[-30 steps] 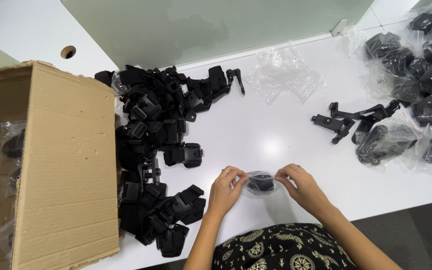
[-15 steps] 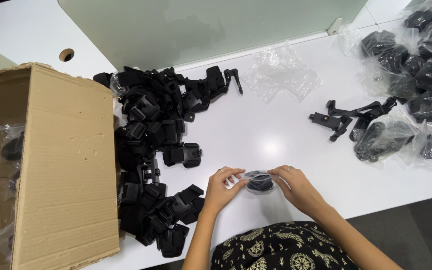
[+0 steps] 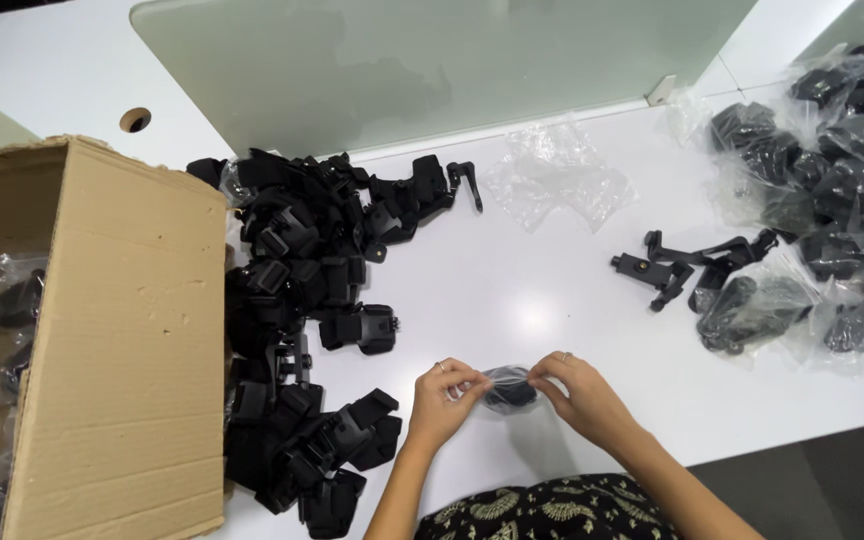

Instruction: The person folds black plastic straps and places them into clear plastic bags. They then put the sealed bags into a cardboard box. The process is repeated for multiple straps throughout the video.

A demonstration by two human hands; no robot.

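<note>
1. The left hand (image 3: pixel 449 392) and right hand (image 3: pixel 574 388) are pinching a small bagged black part (image 3: pixel 509 390) between fingertips, above the white table (image 3: pixel 512 290).
2. Both are gripping opposite bag edges, probably keeping it taut.

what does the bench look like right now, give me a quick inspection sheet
surface: white table, glossy, with a round hole at its far left.
job's things: small black part in a clear bag, pinched between both hands near the front edge.
clutter: heap of loose black parts beside an open cardboard box lying on its side; empty clear bags; a few loose black brackets; bagged black parts piled at right.
grippers: left hand and right hand each grip one side of the bag.
cables: nothing seen.
surroundings: frosted glass divider behind the table.
</note>
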